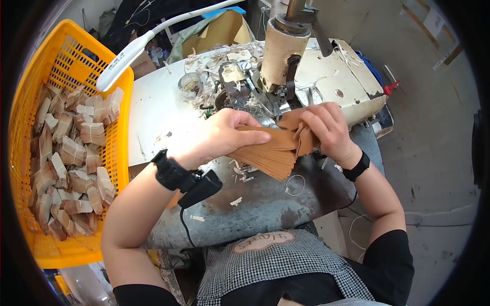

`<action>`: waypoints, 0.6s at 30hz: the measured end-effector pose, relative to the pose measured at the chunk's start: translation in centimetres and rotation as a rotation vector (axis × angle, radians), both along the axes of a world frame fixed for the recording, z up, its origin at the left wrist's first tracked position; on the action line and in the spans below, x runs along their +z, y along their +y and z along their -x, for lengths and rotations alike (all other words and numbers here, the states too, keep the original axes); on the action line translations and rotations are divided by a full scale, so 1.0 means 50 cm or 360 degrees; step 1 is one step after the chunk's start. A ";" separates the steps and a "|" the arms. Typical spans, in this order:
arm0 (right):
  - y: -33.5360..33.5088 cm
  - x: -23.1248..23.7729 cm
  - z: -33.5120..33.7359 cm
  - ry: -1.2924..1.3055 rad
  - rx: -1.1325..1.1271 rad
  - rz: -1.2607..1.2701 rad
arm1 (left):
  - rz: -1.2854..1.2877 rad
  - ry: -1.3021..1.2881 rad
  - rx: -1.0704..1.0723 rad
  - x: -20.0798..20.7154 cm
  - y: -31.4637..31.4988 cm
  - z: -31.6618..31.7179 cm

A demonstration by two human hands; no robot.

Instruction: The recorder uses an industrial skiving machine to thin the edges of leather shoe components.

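A fanned stack of brown leather-like pieces [269, 155] is held above the front of the worktable. My left hand [224, 135] is closed round its left end, with the thumb lying on the top piece. At the stack's right end, my right hand [329, 132] has its fingers bent over some smaller brown pieces [305, 138], which overlap the stack. Whether these are joined to the fanned pieces cannot be made out. Just beyond both hands stands a cream-coloured machine [278, 56], its worn head close to my right fingers. The pieces and my fingers partly hide its working area.
To the left stands a yellow plastic basket [125, 112] with many banded bundles [71, 150] in it. A white lamp [125, 60] reaches over the table. Scraps and a small round container [190, 84] lie left of the machine. A thin ring [295, 185] rests near the front edge.
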State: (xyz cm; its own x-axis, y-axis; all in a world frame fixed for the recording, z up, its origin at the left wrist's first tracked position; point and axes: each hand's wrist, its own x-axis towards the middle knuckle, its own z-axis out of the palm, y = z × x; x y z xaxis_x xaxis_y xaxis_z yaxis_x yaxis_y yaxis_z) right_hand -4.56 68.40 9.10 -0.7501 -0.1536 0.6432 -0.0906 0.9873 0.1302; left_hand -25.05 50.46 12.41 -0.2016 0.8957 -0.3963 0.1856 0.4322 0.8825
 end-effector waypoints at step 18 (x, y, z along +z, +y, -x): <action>0.010 -0.003 -0.008 0.0217 -0.0029 0.0271 | -0.0043 -0.0070 -0.0008 0.021 -0.020 0.020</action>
State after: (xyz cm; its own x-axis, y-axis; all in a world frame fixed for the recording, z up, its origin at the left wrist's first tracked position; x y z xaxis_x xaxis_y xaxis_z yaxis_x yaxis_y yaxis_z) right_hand -4.14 68.92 8.95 -0.6562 -0.0213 0.7543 -0.0654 0.9974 -0.0287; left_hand -26.05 49.43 13.47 -0.1802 0.9072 -0.3801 0.1487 0.4071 0.9012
